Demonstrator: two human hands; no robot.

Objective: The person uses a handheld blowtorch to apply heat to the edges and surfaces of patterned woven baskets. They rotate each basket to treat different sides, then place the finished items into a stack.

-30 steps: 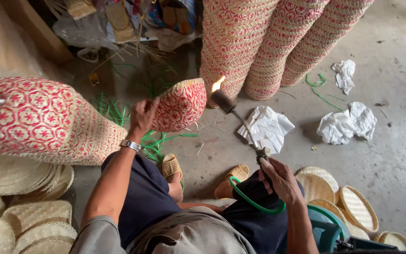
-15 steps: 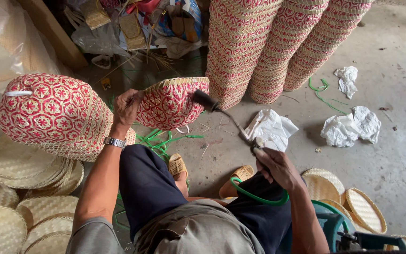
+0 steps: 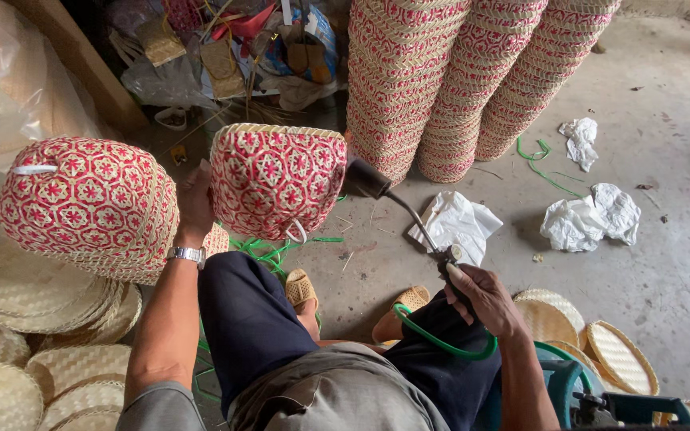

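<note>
Red woven basket in left fingers, torch in right fingers.

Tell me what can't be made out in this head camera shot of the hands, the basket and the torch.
- Torch nozzle tip: hidden behind the red and cream woven basket.
- Left hand: fingers hidden behind the basket.
- Right hand: covers the torch grip; its grasp is unclear.
- Basket stacks: tops cut off by the upper edge.
- Green hose: far end hidden behind the leg.
</note>
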